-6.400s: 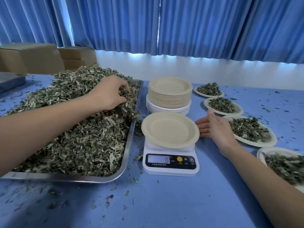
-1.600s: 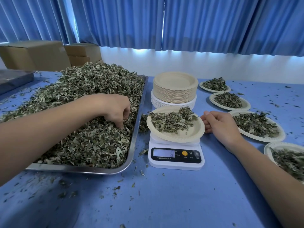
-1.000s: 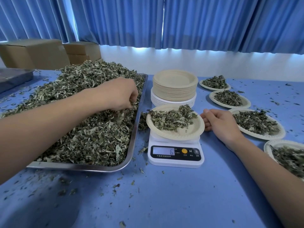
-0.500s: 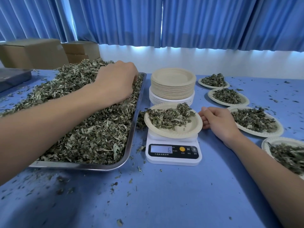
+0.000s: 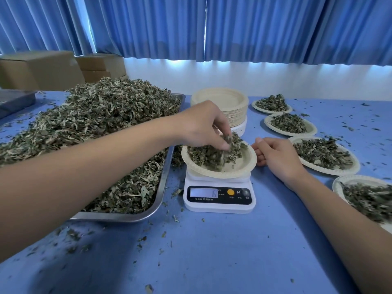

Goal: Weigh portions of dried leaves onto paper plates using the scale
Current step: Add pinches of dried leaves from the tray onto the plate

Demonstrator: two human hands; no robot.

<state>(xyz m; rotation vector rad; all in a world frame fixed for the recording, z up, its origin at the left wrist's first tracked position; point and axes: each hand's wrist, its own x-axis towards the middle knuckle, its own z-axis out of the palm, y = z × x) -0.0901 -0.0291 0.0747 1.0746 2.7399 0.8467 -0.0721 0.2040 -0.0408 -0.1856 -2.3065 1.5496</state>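
While the left hand (image 5: 203, 126) is hovering over the paper plate (image 5: 244, 166) at the centre of the frame, its fingertips (image 5: 224, 146) are pinching a clump of dried leaves (image 5: 233, 142) just above the portion (image 5: 203, 158) lying in that plate; the plate is sitting on the scale (image 5: 219, 198), whose display is showing 6. The right hand (image 5: 275, 158) is resting on the table (image 5: 212, 251) just right of the plate rim, fingers loosely curled and grasping nothing; contact with the rim cannot be told. At the left of the frame, a metal tray (image 5: 163, 181) is holding a leaf heap (image 5: 106, 115); behind the scale, a stack of empty plates (image 5: 222, 102) is standing. Along the right edge, four filled plates (image 5: 324, 153) are lying in a row; loose fragments are lying scattered across the table. In the upper left, cardboard boxes (image 5: 42, 71) are standing before the blue curtains (image 5: 233, 28).
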